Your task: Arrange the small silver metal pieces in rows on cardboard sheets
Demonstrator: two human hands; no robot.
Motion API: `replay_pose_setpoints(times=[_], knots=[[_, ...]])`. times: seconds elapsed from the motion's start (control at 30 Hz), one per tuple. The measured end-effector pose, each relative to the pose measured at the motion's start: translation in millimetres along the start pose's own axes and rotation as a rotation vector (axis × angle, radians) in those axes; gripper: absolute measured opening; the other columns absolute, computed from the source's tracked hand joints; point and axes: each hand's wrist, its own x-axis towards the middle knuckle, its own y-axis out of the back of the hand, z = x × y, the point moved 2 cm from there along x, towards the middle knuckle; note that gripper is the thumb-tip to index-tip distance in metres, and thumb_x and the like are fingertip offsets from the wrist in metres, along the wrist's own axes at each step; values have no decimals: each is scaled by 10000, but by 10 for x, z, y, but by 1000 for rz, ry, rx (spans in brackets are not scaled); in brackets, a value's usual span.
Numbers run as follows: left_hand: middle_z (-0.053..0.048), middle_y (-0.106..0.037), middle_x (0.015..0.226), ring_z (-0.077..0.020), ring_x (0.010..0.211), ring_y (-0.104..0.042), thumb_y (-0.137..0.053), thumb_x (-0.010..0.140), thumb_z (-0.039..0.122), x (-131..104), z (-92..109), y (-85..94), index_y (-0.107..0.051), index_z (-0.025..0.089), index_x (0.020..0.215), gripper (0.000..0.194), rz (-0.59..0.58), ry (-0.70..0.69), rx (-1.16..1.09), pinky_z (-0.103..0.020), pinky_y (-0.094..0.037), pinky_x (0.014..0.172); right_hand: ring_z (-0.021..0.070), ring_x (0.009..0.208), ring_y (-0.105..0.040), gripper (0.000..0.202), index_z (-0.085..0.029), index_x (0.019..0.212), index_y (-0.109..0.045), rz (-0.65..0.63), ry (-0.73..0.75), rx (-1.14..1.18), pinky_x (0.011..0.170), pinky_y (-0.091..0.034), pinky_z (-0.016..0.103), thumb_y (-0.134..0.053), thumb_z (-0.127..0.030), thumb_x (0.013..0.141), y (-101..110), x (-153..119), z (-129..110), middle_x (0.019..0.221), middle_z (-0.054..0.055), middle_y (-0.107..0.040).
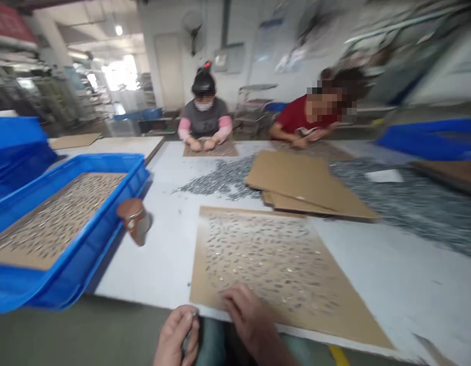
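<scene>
My left hand (177, 335) is closed in front of the table edge, with small grey metal pieces (186, 341) showing between the fingers. Over the near left part of a brown cardboard sheet (357, 310), my right hand (248, 315) has its fingers curled together and the tips down at the surface. Whatever those fingertips hold is too small and blurred to make out. Small metal pieces (258, 244) lie spread in loose rows across the sheet.
Left stands a blue tray (134, 165) holding another covered sheet, beside a brown cup-like object (134, 216). Stacked cardboard (296, 175) lies beyond my sheet, between heaps of metal pieces (224, 178). Two people (205, 119) work across the table (163, 244).
</scene>
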Motion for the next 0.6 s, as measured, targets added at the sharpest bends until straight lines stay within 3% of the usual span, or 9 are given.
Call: replay_pose_setpoints(times=[0.07, 0.3, 0.47, 0.6], knots=[[73, -502, 601, -2, 434, -251, -948, 593, 616, -66, -63, 91, -617, 168, 819, 601, -66, 25, -64, -164, -92, 407, 169, 835, -675, 291, -247, 929, -663, -8, 23, -15, 773, -520, 281, -413, -261, 1077, 22, 30, 17, 899, 30, -714], [49, -555, 653, -14, 456, -316, -852, 710, 667, -36, -110, 69, -571, 161, 813, 587, -42, 35, -23, -177, -90, 426, 176, 750, -613, 363, -232, 821, -616, -77, 107, -164, 723, -432, 305, -392, -298, 1098, -27, 224, -82, 789, 22, -651], [38, -588, 699, -20, 499, -368, -888, 654, 658, -64, -101, 79, -547, 169, 770, 608, 18, 72, -33, -169, -148, 453, 179, 670, -559, 391, -234, 716, -577, -124, 93, -292, 657, -366, 321, -427, -286, 1074, -130, 244, -106, 724, 25, -623], [43, -569, 675, -30, 495, -364, -882, 636, 688, -68, -93, 43, -526, 180, 775, 636, 0, 91, -2, -179, -114, 451, 186, 703, -591, 328, -234, 783, -601, -109, 31, -272, 655, -388, 317, -435, -289, 1060, -125, 285, -111, 761, 30, -645]])
